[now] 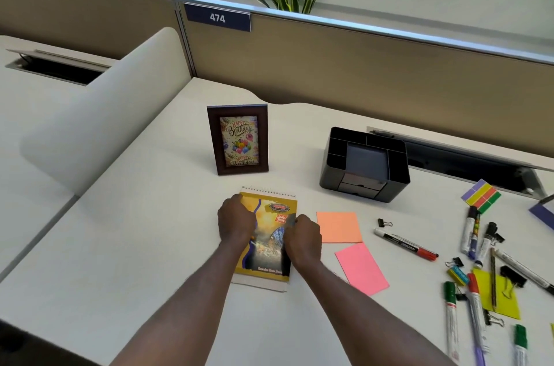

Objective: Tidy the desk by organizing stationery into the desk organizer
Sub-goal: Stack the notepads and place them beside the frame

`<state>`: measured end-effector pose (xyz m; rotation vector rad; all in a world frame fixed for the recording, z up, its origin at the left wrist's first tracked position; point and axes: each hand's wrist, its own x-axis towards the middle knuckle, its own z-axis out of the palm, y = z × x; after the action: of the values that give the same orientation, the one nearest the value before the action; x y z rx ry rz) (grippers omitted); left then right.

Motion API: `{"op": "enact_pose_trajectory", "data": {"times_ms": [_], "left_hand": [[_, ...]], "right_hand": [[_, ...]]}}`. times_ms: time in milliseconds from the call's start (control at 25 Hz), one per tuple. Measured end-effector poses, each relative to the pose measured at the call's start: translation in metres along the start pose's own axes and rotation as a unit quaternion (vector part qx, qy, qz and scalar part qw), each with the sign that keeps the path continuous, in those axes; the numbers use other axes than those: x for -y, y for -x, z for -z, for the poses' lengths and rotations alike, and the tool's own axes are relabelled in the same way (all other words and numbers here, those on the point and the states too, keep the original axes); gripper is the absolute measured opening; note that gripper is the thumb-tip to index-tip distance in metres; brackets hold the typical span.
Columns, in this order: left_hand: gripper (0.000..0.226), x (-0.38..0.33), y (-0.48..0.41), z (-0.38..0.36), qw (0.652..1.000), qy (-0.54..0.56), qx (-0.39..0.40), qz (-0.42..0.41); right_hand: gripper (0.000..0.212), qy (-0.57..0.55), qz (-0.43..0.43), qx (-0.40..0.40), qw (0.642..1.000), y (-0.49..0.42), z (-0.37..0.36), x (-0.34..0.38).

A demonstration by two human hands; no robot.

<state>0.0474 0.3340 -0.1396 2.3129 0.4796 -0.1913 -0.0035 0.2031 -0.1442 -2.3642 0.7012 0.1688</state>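
Pale cubicle desk (144, 215), matte and smooth, backed by a tan partition. Spiral notepad (265, 238) w/ glossy yellow cover is gripped flat on it, center-near: left hand (236, 220) curled on the left edge, right hand (302, 235) on the right edge, prob. to square it. Desk organizer (364, 163), black, boxy, w/ empty compartments, sits far-right, well apart from the hands. Orange sticky pad (339, 227) and pink sticky pad (361, 268) lie just right of the notepad. Markers (406, 244) and binder clips (384, 222) are scattered farther right, not yet sorted.
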Motion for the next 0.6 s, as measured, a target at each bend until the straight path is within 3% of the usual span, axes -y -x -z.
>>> {"op": "enact_pose_trajectory", "data": {"times_ms": [600], "left_hand": [[0.051,0.001,-0.012,-0.005,0.997,-0.077,0.007,-0.03]], "right_hand": [[0.018,-0.022,0.005,0.022,1.0,0.007,-0.002,-0.002]]}}
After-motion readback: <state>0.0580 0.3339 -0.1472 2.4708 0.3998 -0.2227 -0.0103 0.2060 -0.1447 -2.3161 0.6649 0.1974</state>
